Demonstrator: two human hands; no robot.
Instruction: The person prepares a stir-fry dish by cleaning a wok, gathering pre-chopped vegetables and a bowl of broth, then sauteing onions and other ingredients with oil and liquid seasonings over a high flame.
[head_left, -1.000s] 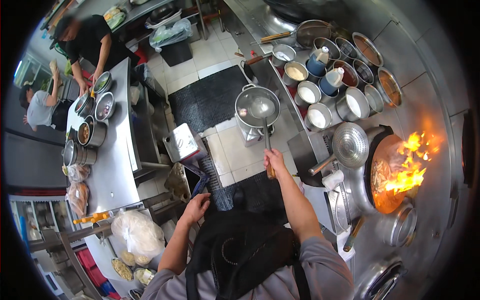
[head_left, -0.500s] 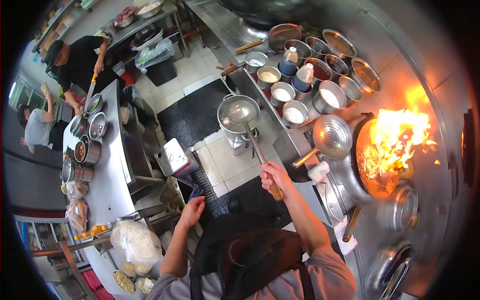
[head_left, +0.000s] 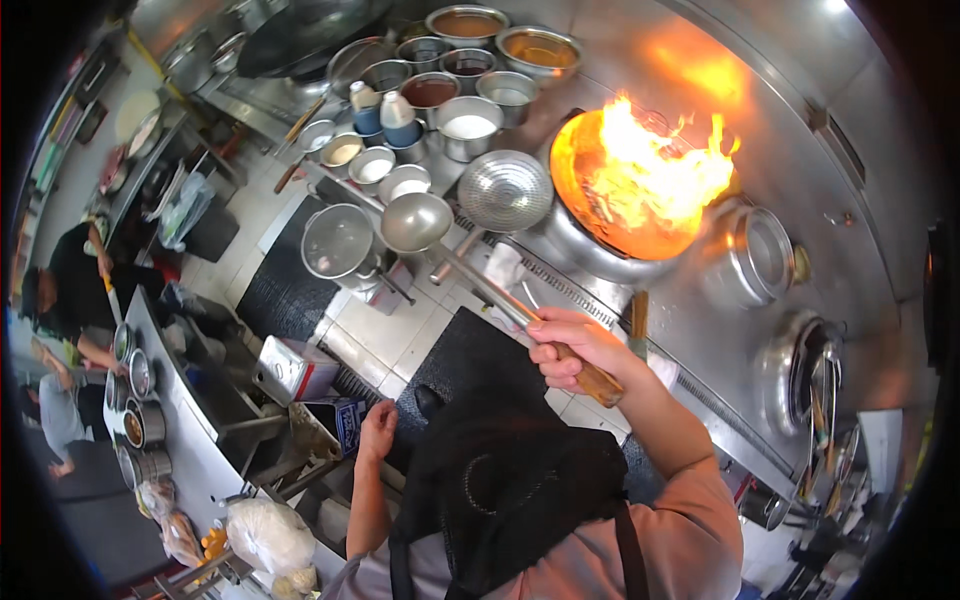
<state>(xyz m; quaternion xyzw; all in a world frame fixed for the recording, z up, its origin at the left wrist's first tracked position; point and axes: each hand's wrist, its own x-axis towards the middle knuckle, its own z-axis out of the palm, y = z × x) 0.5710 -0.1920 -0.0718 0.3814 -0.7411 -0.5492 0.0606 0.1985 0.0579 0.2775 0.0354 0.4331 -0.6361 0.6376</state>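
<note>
My right hand (head_left: 577, 352) is wrapped round the wooden end of a long-handled ladle (head_left: 417, 222). The ladle's round metal bowl hangs in front of the seasoning pots, to the right of a metal pot (head_left: 338, 240) with a handle. Whether the bowl holds anything, I cannot tell. Beyond it, a perforated skimmer (head_left: 507, 190) lies next to a wok (head_left: 570, 180) with tall flames rising from inside. My left hand (head_left: 377, 430) hangs low in front of my apron, its fingers curled in with nothing visible in them.
Several metal pots of sauces and powders, including one of white seasoning (head_left: 469, 124), stand behind the skimmer, with two squeeze bottles (head_left: 399, 118) among them. A steel container (head_left: 752, 255) sits right of the wok. At far left, people stand by a steel counter (head_left: 190, 400). Black mats (head_left: 455, 355) cover parts of the floor.
The ladle has moved away from above the metal pot toward the stove side, still in my right hand. The whole view has turned to the right. My left hand remains low and curled.
</note>
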